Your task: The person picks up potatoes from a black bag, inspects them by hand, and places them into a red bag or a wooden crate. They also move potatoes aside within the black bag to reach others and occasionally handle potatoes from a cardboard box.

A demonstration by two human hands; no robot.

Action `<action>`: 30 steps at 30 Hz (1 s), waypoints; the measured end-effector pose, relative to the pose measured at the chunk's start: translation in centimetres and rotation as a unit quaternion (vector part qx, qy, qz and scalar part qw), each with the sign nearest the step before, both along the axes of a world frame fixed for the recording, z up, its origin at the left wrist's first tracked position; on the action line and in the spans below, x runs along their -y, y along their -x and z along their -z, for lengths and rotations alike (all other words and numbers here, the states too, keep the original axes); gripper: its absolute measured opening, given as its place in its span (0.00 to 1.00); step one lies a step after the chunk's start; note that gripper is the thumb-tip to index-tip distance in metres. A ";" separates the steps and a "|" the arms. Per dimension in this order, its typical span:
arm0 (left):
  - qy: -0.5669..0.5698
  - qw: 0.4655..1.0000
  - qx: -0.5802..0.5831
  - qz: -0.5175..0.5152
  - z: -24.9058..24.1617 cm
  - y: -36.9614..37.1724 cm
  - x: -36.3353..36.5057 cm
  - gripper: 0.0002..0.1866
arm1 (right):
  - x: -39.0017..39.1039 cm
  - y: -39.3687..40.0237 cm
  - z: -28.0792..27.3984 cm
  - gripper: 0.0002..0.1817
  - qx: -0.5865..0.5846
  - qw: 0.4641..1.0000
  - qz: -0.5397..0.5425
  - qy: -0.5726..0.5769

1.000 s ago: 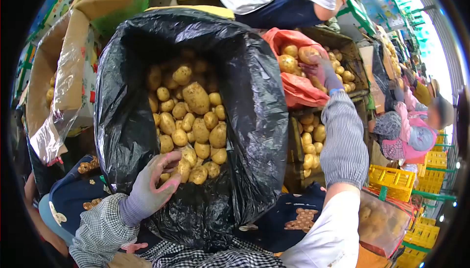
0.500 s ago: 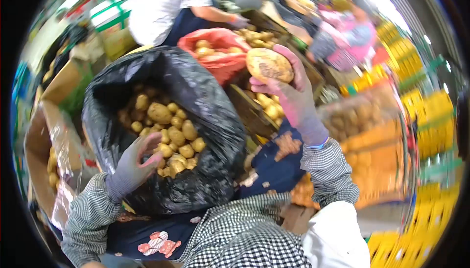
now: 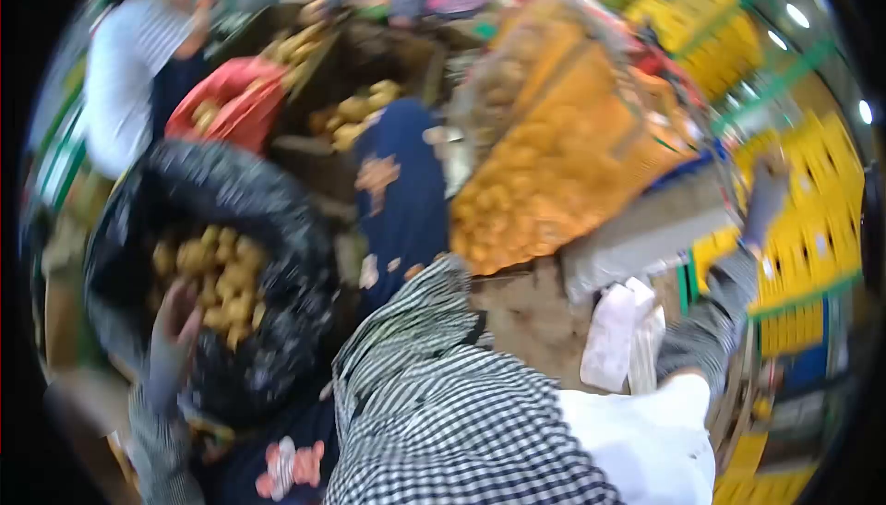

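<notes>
Gloved and blurred, my left hand [image 3: 175, 330] is over the near left edge of a black plastic bag [image 3: 295, 256], its fingers apart and nothing in them. Inside the bag lie several potatoes [image 3: 226, 279]. My right hand [image 3: 766, 193], also gloved, is stretched far out to the right, in front of the yellow crates [image 3: 812, 219]. Its fingers are smeared by motion, and whether it holds a potato cannot be made out.
A red bag [image 3: 231, 103] with potatoes stands behind the black one. Beyond my knee is a wooden box [image 3: 369, 62] with potatoes. An orange mesh sack [image 3: 563, 145] fills the middle right. Two other people work at the far side.
The view has swung to the right. My right hand, which held a large potato over the boxes, has moved far right towards the crates. My left hand remains by the black bag.
</notes>
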State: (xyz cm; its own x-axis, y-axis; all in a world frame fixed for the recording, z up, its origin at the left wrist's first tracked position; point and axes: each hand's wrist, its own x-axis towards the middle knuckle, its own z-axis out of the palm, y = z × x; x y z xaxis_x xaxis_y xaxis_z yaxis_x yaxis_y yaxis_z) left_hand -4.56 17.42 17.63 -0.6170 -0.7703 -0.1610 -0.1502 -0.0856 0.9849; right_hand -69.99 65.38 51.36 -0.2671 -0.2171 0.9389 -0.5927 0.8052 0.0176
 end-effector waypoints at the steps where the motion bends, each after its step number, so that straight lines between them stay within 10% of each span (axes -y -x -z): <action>1: -0.032 0.999 0.010 -0.002 -1.0 0.4 -0.4 0.32 | -1.7 1.2 0.4 0.33 0.086 0.995 0.019 -0.037; 3: 0.053 0.998 0.008 -0.017 0.7 0.0 0.0 0.31 | 6.7 -6.0 2.5 0.29 -0.093 0.995 -0.022 -0.009; 5: 0.193 0.959 0.201 -0.045 -1.4 -0.3 0.5 0.15 | 15.5 -14.3 6.4 0.25 -0.052 0.973 -0.219 0.054; 8: 0.095 0.961 0.226 -0.132 -2.4 -1.4 1.8 0.08 | 27.1 -21.4 13.7 0.20 0.079 0.864 -0.498 0.011; 15: 0.177 0.918 0.295 -0.195 -1.3 -2.1 3.1 0.19 | 49.0 -27.6 22.2 0.14 0.259 0.645 -0.681 -0.230; 19: 0.227 0.879 0.417 -0.032 0.8 1.3 5.6 0.22 | 55.1 -29.4 26.2 0.11 0.243 0.576 -0.726 -0.288; 23: 0.037 0.848 0.519 0.101 6.7 6.1 9.3 0.26 | 56.5 -28.4 29.3 0.11 0.337 0.533 -0.710 -0.313; 30: -0.060 0.694 0.604 0.387 12.5 6.0 8.5 0.35 | 54.5 -26.4 27.2 0.12 0.357 0.554 -0.679 -0.323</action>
